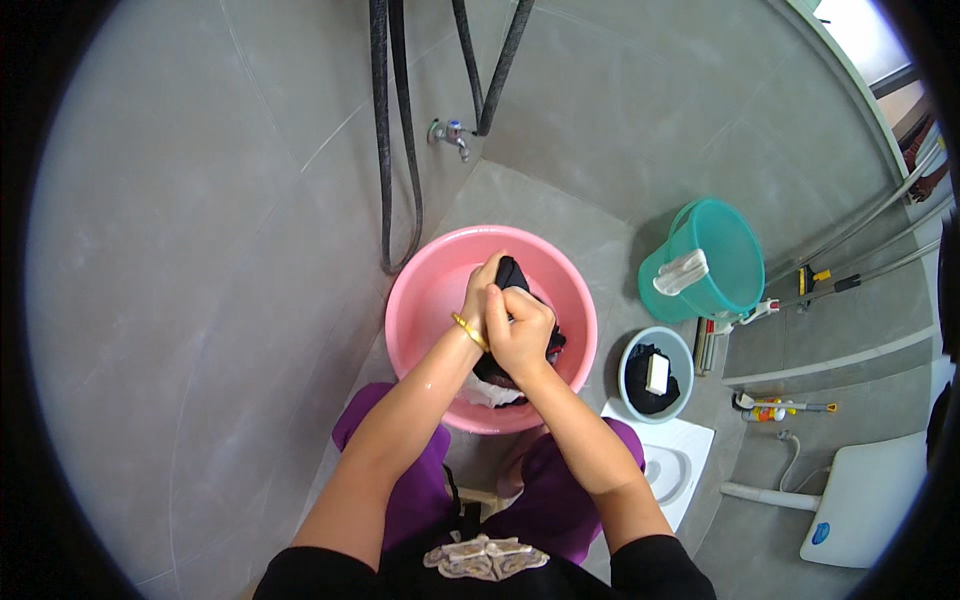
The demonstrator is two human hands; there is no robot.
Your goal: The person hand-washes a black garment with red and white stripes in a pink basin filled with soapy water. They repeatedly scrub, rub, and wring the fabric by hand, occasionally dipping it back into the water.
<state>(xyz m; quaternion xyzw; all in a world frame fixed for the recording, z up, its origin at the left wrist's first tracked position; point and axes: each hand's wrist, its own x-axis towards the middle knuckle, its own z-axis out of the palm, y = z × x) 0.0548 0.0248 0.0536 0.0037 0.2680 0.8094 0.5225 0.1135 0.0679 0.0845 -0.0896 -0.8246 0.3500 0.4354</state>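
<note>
A wet-looking bundle of dark cloth (512, 274) is gripped between my two hands over a pink plastic basin (421, 322). My left hand (478, 292), with a gold bangle at the wrist, closes on the bundle's far left side. Pressed close beside it, my right hand (525, 328) is clenched on the same cloth, thumb up. The fingers hide much of the bundle. Below my wrists, a white cloth (489, 391) lies in the near side of the basin with more dark fabric.
To the right stands a green bucket (660, 304) with a white item (681, 272) on its rim. A small light-blue basin (626, 379) holds dark cloth (640, 391) and a white soap bar (658, 374), near a squat toilet (667, 474). A tap (454, 137) and black hoses (382, 150) are ahead.
</note>
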